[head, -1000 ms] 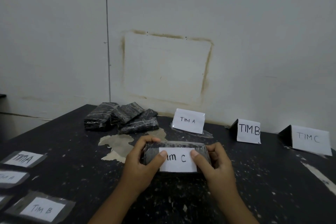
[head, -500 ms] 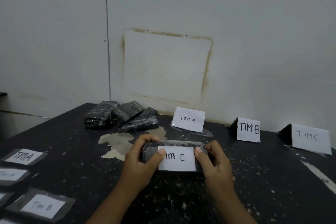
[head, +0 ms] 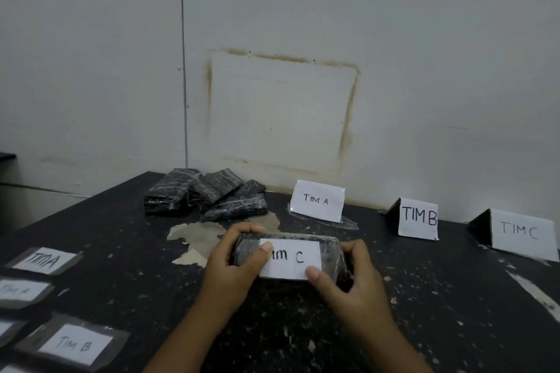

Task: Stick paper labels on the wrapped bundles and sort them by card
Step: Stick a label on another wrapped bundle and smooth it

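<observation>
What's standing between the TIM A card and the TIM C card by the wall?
The TIM B card stands there, apart from both, as the head view shows.

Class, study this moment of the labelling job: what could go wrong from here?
1. The white paper label marked Tim C may set crooked or wrinkled: the left hand and right hand press only its opposite corners onto the dark plastic-wrapped bundle.
2. The bundle may be missorted: the folded white TIM B card stands close beside the folded white TIM C card.
3. A forearm may brush the taped TIM B label lying near the table's front left.
</observation>
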Demonstrator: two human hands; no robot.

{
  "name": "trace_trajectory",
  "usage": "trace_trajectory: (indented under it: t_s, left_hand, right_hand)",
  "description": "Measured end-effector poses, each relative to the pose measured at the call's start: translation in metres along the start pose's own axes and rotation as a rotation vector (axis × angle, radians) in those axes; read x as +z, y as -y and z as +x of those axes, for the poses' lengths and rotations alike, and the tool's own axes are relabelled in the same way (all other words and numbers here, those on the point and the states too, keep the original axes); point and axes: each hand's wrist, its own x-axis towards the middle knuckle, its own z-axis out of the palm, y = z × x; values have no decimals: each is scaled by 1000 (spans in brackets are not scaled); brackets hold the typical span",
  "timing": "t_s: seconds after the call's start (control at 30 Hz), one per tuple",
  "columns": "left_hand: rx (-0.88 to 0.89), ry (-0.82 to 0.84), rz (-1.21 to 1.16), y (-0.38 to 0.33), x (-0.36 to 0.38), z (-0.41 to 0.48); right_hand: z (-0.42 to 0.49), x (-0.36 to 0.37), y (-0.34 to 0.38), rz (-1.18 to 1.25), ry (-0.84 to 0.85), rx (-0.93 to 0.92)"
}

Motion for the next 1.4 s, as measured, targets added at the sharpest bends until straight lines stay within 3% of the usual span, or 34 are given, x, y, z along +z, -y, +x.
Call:
trace_trajectory:
  t_s: [0.63,0.77,0.9,1.07,1.4]
  left_hand:
    - [-139,-3,-35,-7,-5,1]
    - [-119,-31,-82,-7,-2,-2]
    - [5,-102,-33,-5,7,-7]
    - [95,-134,-21,-4,17,-11]
    - [174,-178,19,-1,27,-16]
  right_hand:
    - [3,-12,-4,4,96,-132]
    - [2,-13,-3,54,16,-150]
    - [-1,4,8,200,-27,-24]
    - [1,13,12,184,-274,5]
    - [3,15,6,232,-386,3]
